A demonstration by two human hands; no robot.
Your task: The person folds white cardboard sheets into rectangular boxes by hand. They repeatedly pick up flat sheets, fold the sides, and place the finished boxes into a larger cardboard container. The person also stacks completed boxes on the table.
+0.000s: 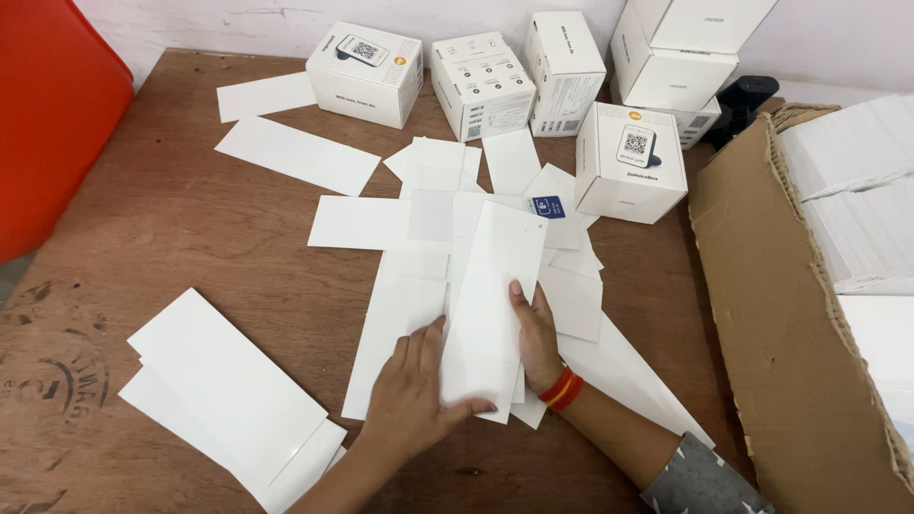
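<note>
Left hand: palm down on the near end of a long white card, fingers together, thumb pinching the card's lower edge.
Right hand: at the card's right edge, fingers closed around that edge from behind; a red-and-orange band on the wrist, grey sleeve below it.
Long white card: held slightly lifted over a loose heap of white cards at the middle of the wooden counter.
Near left: a stack of larger white sheets, lying flat, well apart from the hands.
Right: an open brown cardboard carton, its flap toward the heap; inside, tightly packed rows of white cards standing on edge.
Heap centre: one small blue-printed label among the cards.
Far edge: small white printed boxes, all shut, contents hidden; one just beside the heap, three in a row along the wall, more stacked at far right.
Far left: two single white strips; a red object beside the counter.
</note>
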